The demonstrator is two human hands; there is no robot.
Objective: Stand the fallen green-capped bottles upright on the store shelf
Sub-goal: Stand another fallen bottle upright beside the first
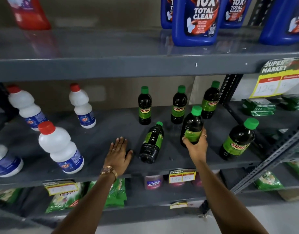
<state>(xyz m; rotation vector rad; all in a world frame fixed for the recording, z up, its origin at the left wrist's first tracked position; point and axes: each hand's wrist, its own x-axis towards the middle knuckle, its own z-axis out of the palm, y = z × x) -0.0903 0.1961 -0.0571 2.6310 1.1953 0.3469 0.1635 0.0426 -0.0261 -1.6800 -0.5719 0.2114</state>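
Observation:
On the grey middle shelf [101,142] one dark green-capped bottle [151,143] lies on its side, cap pointing to the back. My right hand [196,146] is shut on the lower body of another green-capped bottle [192,125], held nearly upright just right of the lying one. My left hand [118,154] rests flat and open on the shelf, a little left of the lying bottle's base. Three green-capped bottles stand upright at the back [145,105] [179,104] [210,99]. A further one [237,140] stands at the front right.
White red-capped bottles [60,147] [82,106] [24,106] stand on the left of the same shelf. Blue cleaner jugs [195,21] sit on the shelf above. A slotted metal upright [230,88] and diagonal brace [270,157] bound the right side. Green packets [257,107] lie beyond.

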